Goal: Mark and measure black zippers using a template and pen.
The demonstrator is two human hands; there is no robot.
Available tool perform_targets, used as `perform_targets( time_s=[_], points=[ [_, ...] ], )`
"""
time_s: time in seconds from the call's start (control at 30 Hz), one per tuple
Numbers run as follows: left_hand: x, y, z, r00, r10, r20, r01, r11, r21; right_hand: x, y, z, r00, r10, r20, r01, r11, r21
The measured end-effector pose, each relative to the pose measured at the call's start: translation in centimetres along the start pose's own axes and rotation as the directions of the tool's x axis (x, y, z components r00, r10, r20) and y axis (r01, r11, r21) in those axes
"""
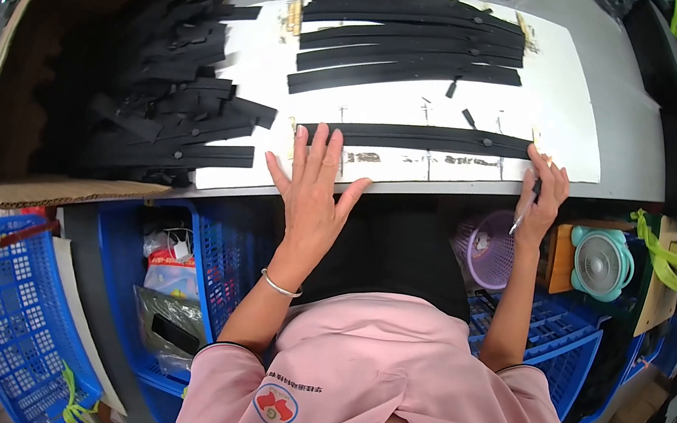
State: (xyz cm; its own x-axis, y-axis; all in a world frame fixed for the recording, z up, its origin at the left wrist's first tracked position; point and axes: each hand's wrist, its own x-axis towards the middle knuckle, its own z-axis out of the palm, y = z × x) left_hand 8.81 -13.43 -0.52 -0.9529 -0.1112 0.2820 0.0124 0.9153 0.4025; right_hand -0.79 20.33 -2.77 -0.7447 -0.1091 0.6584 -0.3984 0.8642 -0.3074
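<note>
A long black zipper-like strip (pixel 419 138) lies across the white board (pixel 576 116), near its front edge; a small dark oval piece sits on it toward the right. My left hand (pixel 315 186) is spread out, its fingertips flat on the strip's left end. At the other end, fingertips of my right hand (pixel 544 194) touch the strip. That hand is also closed round a slim pen-like tool (pixel 518 224), pale at its lower tip and mostly hidden by the fingers. Dark marks and short lines show on the board around the strip.
Several similar black strips (pixel 404 68) lie farther back on the board. To the left, a cardboard box (pixel 78 195) holds a heap of black strips. Below the table edge are blue plastic crates (pixel 211 271), a purple basket (pixel 491 247) and a small turquoise fan (pixel 602 264).
</note>
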Motion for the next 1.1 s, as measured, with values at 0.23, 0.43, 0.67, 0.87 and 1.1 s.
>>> perform_targets(
  time_s=[0.23,0.43,0.67,0.87,1.1],
  points=[
    [-1.0,-0.7,0.3,0.998,0.003,-0.059,-0.003,1.0,-0.005,2.6,-3.6,-0.7,0.981,0.172,0.092,-0.177,0.983,0.051],
    [-1.0,-0.8,0.2,0.996,-0.008,-0.093,0.007,1.0,-0.011,5.7,-13.9,1.7,0.846,0.249,0.472,-0.525,0.548,0.652],
    [-0.9,-0.6,0.3,0.996,-0.024,-0.083,0.021,0.999,-0.034,5.4,-19.7,8.2,0.833,0.048,0.551,-0.495,0.51,0.704],
    [-1.0,-0.7,0.4,0.995,-0.034,-0.096,0.029,0.998,-0.054,4.9,-19.8,9.1,0.871,-0.074,0.485,-0.282,0.734,0.618],
    [-1.1,-0.7,0.7,0.995,-0.028,-0.095,0.024,0.999,-0.041,4.7,-20.0,9.3,0.886,-0.112,0.449,-0.223,0.748,0.625]
  ],
)
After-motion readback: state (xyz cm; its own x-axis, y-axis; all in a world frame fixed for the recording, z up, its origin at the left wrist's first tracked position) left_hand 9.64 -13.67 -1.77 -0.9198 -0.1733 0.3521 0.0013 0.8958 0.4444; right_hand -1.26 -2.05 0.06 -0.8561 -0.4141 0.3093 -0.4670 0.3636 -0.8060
